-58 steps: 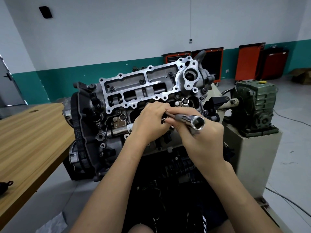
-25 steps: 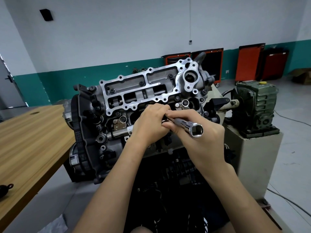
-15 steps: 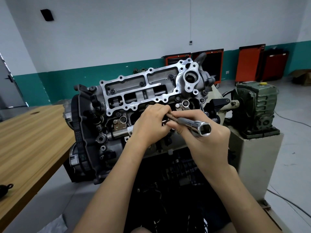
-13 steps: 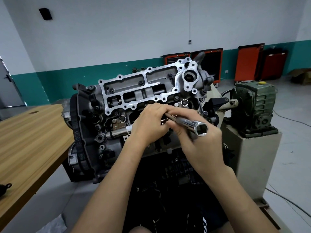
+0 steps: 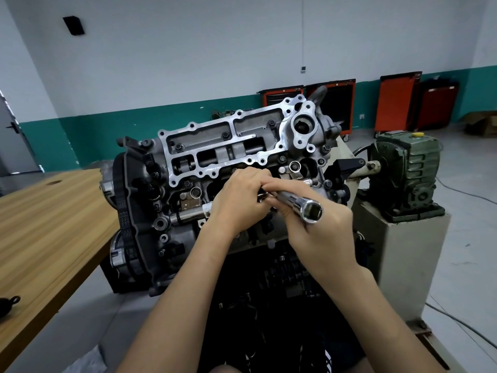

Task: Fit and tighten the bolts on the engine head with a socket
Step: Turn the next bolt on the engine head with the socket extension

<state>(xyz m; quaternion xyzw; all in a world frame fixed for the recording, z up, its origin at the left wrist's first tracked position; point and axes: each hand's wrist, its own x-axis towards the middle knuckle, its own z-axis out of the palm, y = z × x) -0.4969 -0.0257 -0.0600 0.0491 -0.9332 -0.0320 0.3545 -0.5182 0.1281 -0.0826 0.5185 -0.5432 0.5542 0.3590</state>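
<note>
The grey engine head [image 5: 223,146] stands tilted toward me on its stand, with several dark bolts in its bright machined frame. My right hand [image 5: 320,232] grips a long chrome socket [image 5: 301,204], whose open hex end points toward me. Its far end meets my left hand [image 5: 236,203], whose curled fingers pinch the tip of the tool against the head, just below the frame. The bolt under my fingers is hidden.
A wooden bench [image 5: 48,227] runs along the left, with a black item [image 5: 6,305] at its near edge. A green gearbox [image 5: 406,173] sits on a beige pedestal [image 5: 403,265] at the right. Orange tool carts [image 5: 398,100] line the far wall.
Both hands have stayed at the same spot on the head. The socket's open end has wobbled slightly up and down as my right hand shifted its hold.
</note>
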